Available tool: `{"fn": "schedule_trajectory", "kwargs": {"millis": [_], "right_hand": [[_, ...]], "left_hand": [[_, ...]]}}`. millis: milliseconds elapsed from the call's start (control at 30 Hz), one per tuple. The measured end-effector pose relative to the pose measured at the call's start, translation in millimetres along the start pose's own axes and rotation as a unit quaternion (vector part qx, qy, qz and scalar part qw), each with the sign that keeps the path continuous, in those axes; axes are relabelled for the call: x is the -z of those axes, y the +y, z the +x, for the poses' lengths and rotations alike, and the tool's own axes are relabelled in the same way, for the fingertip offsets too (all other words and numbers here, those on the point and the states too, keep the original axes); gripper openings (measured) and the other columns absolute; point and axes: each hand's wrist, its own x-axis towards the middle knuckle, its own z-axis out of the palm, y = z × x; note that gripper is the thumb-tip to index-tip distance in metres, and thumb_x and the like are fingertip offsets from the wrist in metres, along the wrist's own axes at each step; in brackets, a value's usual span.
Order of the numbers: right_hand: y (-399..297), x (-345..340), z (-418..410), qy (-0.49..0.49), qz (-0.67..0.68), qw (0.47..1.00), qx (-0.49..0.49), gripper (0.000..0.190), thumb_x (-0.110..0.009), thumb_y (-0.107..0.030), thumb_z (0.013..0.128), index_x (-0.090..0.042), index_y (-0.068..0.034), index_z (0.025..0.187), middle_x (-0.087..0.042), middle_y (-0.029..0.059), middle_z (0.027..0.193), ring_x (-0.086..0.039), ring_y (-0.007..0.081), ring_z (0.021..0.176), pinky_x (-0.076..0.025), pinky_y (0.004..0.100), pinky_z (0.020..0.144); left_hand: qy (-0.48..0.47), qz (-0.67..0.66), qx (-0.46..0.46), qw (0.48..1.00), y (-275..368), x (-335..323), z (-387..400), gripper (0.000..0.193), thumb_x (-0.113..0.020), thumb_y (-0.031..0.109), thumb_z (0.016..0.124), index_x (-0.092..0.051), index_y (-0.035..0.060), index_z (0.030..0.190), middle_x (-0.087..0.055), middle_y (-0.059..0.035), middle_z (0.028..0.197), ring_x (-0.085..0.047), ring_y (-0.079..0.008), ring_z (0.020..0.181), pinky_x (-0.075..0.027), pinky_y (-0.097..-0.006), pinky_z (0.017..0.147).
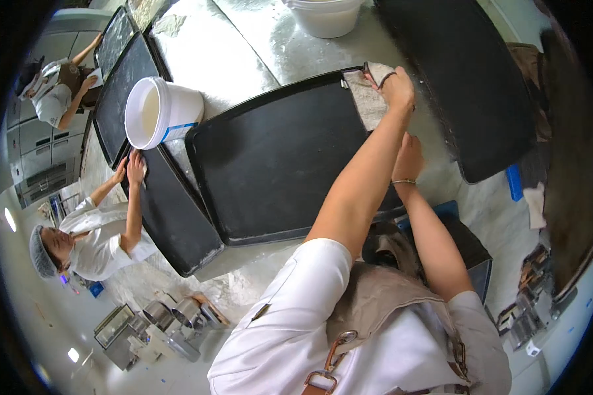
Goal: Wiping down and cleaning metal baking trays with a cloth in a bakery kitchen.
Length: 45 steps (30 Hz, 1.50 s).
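A large black baking tray (276,163) lies before me on the metal worktop. My left hand (398,91) is closed on a beige cloth (368,101) with a dark edging, at the tray's far right corner. Part of the cloth lies flat on the tray and part is bunched under my fingers. My right hand (409,157), with a bracelet at its wrist, is at the tray's right edge. My left forearm covers some of it, so whether its fingers grip the rim is hidden. Faint pale smears show on the tray.
A white plastic bucket (183,106) holding pale liquid stands left of the tray; another white tub (326,17) is at the far side. A second black tray (474,89) lies to the right. At left, a co-worker's hands (134,168) wipe another tray (173,217); a further person (62,89) works beyond.
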Motion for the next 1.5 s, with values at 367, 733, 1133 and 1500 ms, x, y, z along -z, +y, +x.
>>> {"fn": "schedule_trajectory", "kwargs": {"millis": [367,733,1133,1500], "right_hand": [[21.4,0.3,2.1,0.034,0.133,0.990,0.034,0.027,-0.050,-0.011,0.092,-0.055,-0.001,0.117,-0.059,0.0204,0.103,-0.055,0.0389,0.095,-0.047,0.0467,0.080],[35.8,-7.3,4.8,0.043,0.321,0.946,-0.012,0.042,-0.044,-0.031,0.098,-0.062,0.006,0.103,-0.061,0.0270,0.091,-0.058,0.0441,0.086,-0.046,0.0454,0.077],[79.2,-7.4,21.2,-0.208,0.541,0.811,-0.083,0.047,-0.048,-0.036,0.098,-0.063,0.006,0.112,-0.062,0.0035,0.092,-0.057,0.0122,0.082,-0.046,0.0265,0.076],[51.1,-17.0,11.1,0.056,0.258,0.957,0.123,0.024,-0.057,-0.011,0.092,-0.063,0.002,0.110,-0.058,0.0139,0.083,-0.057,0.0297,0.077,-0.047,0.0362,0.071]], "left_hand": [[-0.045,0.109,-0.184,0.976,-50.5,21.0,-66.2,0.046,-0.047,0.026,0.087,-0.061,-0.0174,0.085,-0.059,-0.0397,0.094,-0.056,-0.0512,0.096,-0.039,-0.0519,0.091],[-0.044,0.039,-0.169,0.984,-40.2,39.2,-37.2,0.044,-0.047,0.023,0.087,-0.061,-0.0160,0.099,-0.054,-0.0397,0.109,-0.052,-0.0497,0.103,-0.039,-0.0491,0.092],[-0.170,-0.020,-0.163,0.972,-125.2,60.9,-241.5,0.039,-0.045,0.014,0.089,-0.049,-0.0053,0.122,-0.054,-0.0245,0.120,-0.052,-0.0390,0.116,-0.038,-0.0388,0.100],[-0.228,0.459,-0.416,0.751,-156.1,96.6,-270.2,0.025,-0.060,0.026,0.079,-0.070,0.0047,0.087,-0.060,-0.0096,0.097,-0.051,-0.0255,0.096,-0.040,-0.0384,0.075]]}}
